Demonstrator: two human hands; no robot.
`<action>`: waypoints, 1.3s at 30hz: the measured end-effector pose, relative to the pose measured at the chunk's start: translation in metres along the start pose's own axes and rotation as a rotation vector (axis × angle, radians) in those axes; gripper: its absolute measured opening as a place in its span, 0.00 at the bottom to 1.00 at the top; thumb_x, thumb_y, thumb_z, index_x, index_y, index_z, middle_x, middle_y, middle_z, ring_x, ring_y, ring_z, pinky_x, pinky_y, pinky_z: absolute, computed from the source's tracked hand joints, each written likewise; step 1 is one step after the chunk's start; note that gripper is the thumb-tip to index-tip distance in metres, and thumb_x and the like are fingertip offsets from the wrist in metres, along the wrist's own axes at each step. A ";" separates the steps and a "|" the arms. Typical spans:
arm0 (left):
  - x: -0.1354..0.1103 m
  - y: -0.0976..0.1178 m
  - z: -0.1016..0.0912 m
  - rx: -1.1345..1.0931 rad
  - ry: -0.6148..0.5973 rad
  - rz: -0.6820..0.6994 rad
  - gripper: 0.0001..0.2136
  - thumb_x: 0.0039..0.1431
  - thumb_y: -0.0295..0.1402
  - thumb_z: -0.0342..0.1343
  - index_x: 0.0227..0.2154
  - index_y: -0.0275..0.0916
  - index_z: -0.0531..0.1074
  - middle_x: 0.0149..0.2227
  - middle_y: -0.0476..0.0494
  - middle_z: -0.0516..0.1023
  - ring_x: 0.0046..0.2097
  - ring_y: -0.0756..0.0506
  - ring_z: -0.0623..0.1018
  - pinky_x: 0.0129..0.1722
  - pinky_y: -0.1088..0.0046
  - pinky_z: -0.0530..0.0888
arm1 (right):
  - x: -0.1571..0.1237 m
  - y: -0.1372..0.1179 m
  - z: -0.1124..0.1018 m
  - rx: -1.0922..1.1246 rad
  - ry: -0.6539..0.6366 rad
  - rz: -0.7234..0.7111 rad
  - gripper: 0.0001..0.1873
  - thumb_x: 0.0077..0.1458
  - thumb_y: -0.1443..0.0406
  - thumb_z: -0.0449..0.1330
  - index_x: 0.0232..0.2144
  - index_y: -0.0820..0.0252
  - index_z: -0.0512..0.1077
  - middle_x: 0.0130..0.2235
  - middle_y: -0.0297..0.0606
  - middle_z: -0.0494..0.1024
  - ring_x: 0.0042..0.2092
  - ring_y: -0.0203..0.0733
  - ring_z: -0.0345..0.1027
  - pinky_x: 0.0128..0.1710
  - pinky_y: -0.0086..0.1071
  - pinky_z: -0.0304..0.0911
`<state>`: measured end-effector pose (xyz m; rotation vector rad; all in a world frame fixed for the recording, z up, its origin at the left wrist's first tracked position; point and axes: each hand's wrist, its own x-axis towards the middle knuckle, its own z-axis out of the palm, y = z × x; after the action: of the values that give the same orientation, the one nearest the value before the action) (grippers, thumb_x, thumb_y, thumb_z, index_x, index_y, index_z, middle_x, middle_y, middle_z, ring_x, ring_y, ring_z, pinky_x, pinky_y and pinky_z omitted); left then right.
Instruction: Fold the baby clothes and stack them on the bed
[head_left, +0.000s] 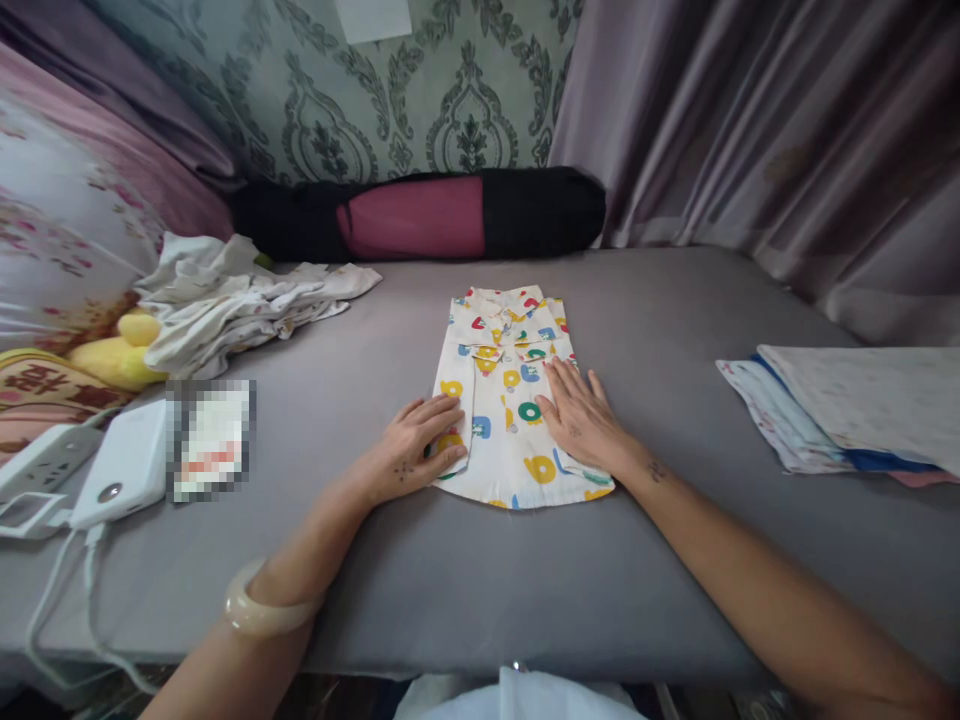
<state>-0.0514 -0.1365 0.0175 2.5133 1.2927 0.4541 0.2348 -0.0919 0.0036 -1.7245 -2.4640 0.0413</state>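
A grey mattress (pixel 675 300) fills the view, with patterned green wallpaper (pixel 337 90) behind it. At the far left, floral bedding (pixel 67 220) is piled up, with a yellow plush toy (pixel 112 355) tucked against it. Nearer the front edge are a white power strip (pixel 37 465) and a white power bank (pixel 124 465), and cables trail off the mattress. A loose heap of pale clothes (pixel 225 300) lies just right of the toy. A black and pink bolster (pixel 420 215) rests along the wall.

The left hand (pixel 409 450), a pale bangle (pixel 259 610) on its wrist, sits at the left edge of a small shirt (pixel 510 440). Its fingers curl over the folded-in left flap, and the thumb seems to pinch that flap from the near side, though the grip is partly hidden. The shirt, cream with coloured letters, lies flat at the middle of the mattress, collar away from the person and sides folded inward. The right hand (pixel 581 415) lies on the shirt's right half, palm down, fingers spread and relaxed.

Well apart on the right sits a stack of folded cloths (pixel 855 405), below a mauve curtain (pixel 787 130).
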 end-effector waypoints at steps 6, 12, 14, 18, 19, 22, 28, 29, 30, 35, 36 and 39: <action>-0.001 0.001 0.001 -0.004 0.033 0.045 0.20 0.66 0.41 0.50 0.57 0.39 0.67 0.62 0.34 0.67 0.65 0.39 0.64 0.64 0.51 0.60 | -0.004 -0.002 -0.007 0.003 -0.022 -0.008 0.33 0.67 0.55 0.36 0.67 0.70 0.49 0.69 0.49 0.47 0.70 0.49 0.39 0.67 0.53 0.37; -0.001 0.017 0.002 0.009 0.020 0.085 0.23 0.66 0.42 0.49 0.61 0.40 0.63 0.64 0.35 0.64 0.67 0.39 0.60 0.65 0.53 0.58 | -0.031 -0.033 -0.023 0.062 -0.030 -0.149 0.34 0.68 0.53 0.37 0.67 0.67 0.51 0.69 0.47 0.47 0.70 0.47 0.37 0.68 0.50 0.36; 0.000 0.022 0.004 0.013 -0.033 0.095 0.24 0.67 0.43 0.46 0.63 0.39 0.59 0.66 0.35 0.60 0.68 0.40 0.57 0.66 0.55 0.58 | -0.037 -0.040 -0.020 0.083 -0.048 -0.191 0.34 0.67 0.52 0.38 0.67 0.67 0.50 0.69 0.47 0.47 0.70 0.47 0.36 0.68 0.50 0.36; 0.001 0.028 0.008 0.048 -0.160 0.069 0.26 0.69 0.44 0.41 0.66 0.39 0.52 0.69 0.36 0.52 0.70 0.41 0.51 0.67 0.54 0.54 | -0.040 -0.042 -0.009 0.112 -0.068 -0.202 0.34 0.67 0.52 0.39 0.68 0.66 0.50 0.69 0.47 0.46 0.70 0.47 0.37 0.68 0.50 0.37; 0.001 0.028 0.009 0.057 -0.178 0.064 0.26 0.70 0.44 0.40 0.67 0.40 0.51 0.69 0.37 0.51 0.70 0.41 0.50 0.67 0.54 0.52 | -0.040 -0.041 -0.007 0.116 -0.063 -0.200 0.34 0.67 0.52 0.39 0.68 0.66 0.49 0.69 0.47 0.46 0.70 0.47 0.37 0.68 0.50 0.37; 0.001 0.027 0.010 0.066 -0.190 0.062 0.26 0.70 0.44 0.39 0.67 0.40 0.50 0.69 0.37 0.50 0.70 0.41 0.49 0.68 0.54 0.51 | -0.038 -0.039 -0.004 0.122 -0.062 -0.197 0.34 0.67 0.53 0.39 0.68 0.66 0.49 0.70 0.47 0.46 0.70 0.47 0.36 0.68 0.50 0.37; -0.001 0.027 0.003 -0.007 -0.031 0.140 0.21 0.68 0.42 0.46 0.59 0.39 0.64 0.62 0.34 0.66 0.64 0.40 0.65 0.62 0.58 0.64 | -0.043 -0.045 -0.022 0.147 -0.066 -0.246 0.31 0.67 0.56 0.44 0.66 0.67 0.53 0.69 0.49 0.49 0.70 0.49 0.39 0.68 0.50 0.41; -0.001 0.029 0.001 -0.025 0.007 0.145 0.19 0.67 0.42 0.48 0.56 0.39 0.67 0.58 0.34 0.70 0.60 0.41 0.69 0.59 0.60 0.67 | -0.045 -0.047 -0.028 0.159 -0.043 -0.266 0.30 0.67 0.57 0.45 0.65 0.66 0.54 0.69 0.49 0.51 0.69 0.49 0.41 0.67 0.50 0.44; -0.001 0.030 -0.002 -0.041 0.039 0.147 0.18 0.66 0.43 0.50 0.53 0.38 0.69 0.54 0.35 0.73 0.56 0.41 0.72 0.55 0.62 0.71 | -0.048 -0.050 -0.034 0.175 -0.022 -0.283 0.28 0.66 0.59 0.46 0.64 0.66 0.56 0.67 0.50 0.54 0.68 0.50 0.45 0.66 0.49 0.48; -0.001 0.039 -0.004 -0.080 0.031 0.210 0.19 0.59 0.48 0.57 0.44 0.38 0.73 0.44 0.38 0.75 0.45 0.43 0.75 0.45 0.66 0.75 | -0.058 -0.062 -0.051 0.241 -0.024 -0.356 0.11 0.65 0.64 0.51 0.44 0.60 0.70 0.48 0.43 0.72 0.51 0.45 0.66 0.50 0.39 0.65; -0.001 0.039 -0.004 -0.078 0.013 0.222 0.20 0.58 0.49 0.58 0.44 0.39 0.74 0.44 0.39 0.76 0.45 0.43 0.75 0.45 0.66 0.74 | -0.058 -0.063 -0.051 0.230 -0.026 -0.375 0.09 0.65 0.64 0.51 0.40 0.59 0.71 0.44 0.41 0.72 0.48 0.44 0.67 0.49 0.39 0.65; -0.001 0.039 -0.004 -0.074 -0.031 0.231 0.20 0.57 0.49 0.59 0.44 0.40 0.74 0.44 0.39 0.76 0.46 0.43 0.75 0.47 0.65 0.73 | -0.059 -0.065 -0.045 0.168 -0.008 -0.411 0.08 0.65 0.65 0.52 0.36 0.59 0.71 0.39 0.39 0.71 0.44 0.44 0.66 0.47 0.40 0.64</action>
<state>-0.0247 -0.1591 0.0357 2.6070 0.9593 0.5002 0.1996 -0.1716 0.0486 -1.1318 -2.6795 0.2062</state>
